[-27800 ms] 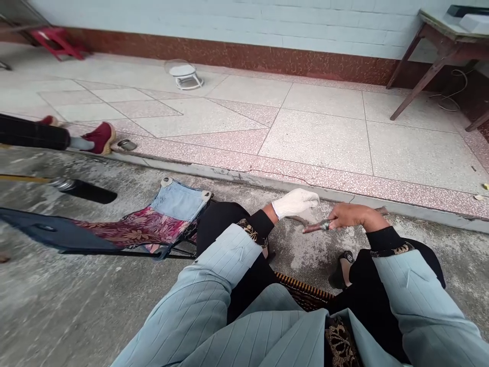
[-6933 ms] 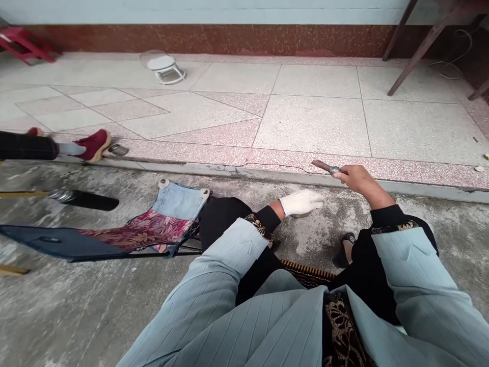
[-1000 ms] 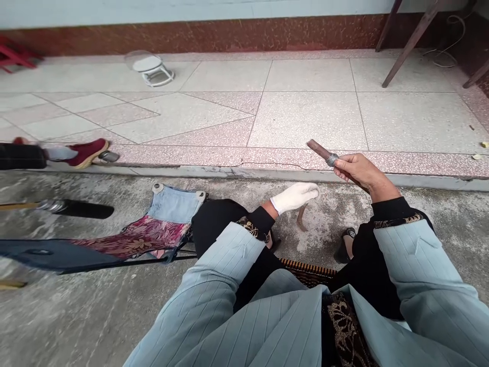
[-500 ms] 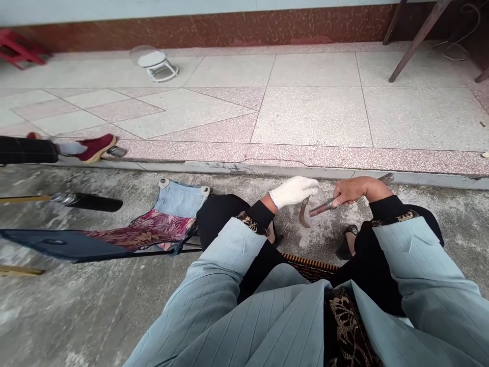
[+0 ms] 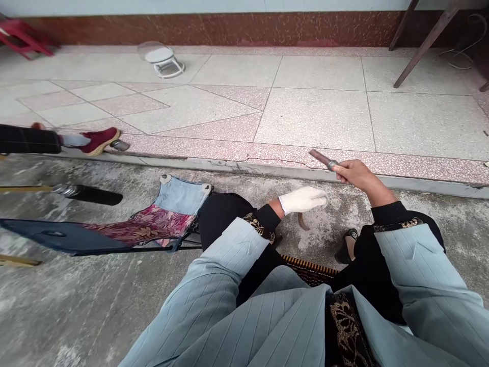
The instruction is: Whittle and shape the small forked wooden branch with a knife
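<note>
My left hand (image 5: 303,200), in a white knit glove, is over the concrete between my feet, its fingers closed together. What they hold, if anything, is hidden. Just below the glove shows a curved brown piece (image 5: 303,221); its upper part is covered, so I cannot tell whether the hand grips it. My bare right hand (image 5: 353,172) is closed around a tool with a brown handle (image 5: 320,156) and a band of wound wire near the fingers. The handle points up and left, above the step's edge. The tool's other end is hidden behind my hand.
A pink and white tiled step (image 5: 214,155) runs across ahead. To the left are a folding chair (image 5: 168,216) with denim and floral cloth, a black cylinder on a pole (image 5: 95,195) and another person's red shoe (image 5: 103,141). A white stool (image 5: 164,62) stands further back.
My right hand has lifted and turned, swinging the handle from low left to up left. My left hand has moved slightly right and down, covering more of the curved brown piece.
</note>
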Demonstrator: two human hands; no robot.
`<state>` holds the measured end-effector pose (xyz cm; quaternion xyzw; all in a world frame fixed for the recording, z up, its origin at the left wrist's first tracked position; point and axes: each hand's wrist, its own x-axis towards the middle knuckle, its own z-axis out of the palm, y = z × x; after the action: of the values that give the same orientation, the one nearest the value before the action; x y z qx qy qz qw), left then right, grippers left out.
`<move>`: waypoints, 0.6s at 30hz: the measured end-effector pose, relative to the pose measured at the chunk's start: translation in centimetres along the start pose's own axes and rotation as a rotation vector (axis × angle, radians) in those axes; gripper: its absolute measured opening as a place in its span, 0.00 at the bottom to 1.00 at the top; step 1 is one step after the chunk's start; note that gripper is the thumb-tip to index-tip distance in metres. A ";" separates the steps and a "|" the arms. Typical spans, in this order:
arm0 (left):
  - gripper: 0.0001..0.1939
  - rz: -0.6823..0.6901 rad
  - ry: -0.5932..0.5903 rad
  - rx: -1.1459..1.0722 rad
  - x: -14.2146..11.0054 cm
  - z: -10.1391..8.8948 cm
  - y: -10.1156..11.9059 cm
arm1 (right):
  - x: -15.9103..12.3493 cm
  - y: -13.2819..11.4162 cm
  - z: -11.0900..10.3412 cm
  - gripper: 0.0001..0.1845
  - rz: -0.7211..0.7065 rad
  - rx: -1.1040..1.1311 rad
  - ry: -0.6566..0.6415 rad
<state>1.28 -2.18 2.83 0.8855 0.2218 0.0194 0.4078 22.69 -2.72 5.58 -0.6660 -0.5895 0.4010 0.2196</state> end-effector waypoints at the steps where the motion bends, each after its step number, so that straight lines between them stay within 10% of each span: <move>1: 0.15 0.009 -0.008 0.045 -0.1 -0.1 0.1 | 0.3 0.2 0.1 0.21 0.031 -0.157 0.001; 5: 0.15 -0.005 0.070 0.099 -0.6 -1.1 -0.3 | 0.0 0.2 0.3 0.19 0.050 -0.484 -0.373; 8: 0.15 -0.043 0.129 0.047 -0.7 -1.6 -0.9 | -1.1 -0.4 -0.1 0.21 -0.050 -0.306 -0.917; 10: 0.15 -0.055 0.157 -0.015 -0.6 -1.5 -1.1 | -1.8 -1.0 -0.6 0.22 -0.145 -0.128 -1.040; 18: 0.17 -0.095 0.118 -0.014 0.0 -0.3 -0.2 | -1.1 -0.6 -1.3 0.26 -0.046 0.224 -0.130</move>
<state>1.19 -1.84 2.91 0.8684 0.2874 0.0538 0.4005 23.36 -3.38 7.09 -0.5962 -0.5691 0.5016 0.2627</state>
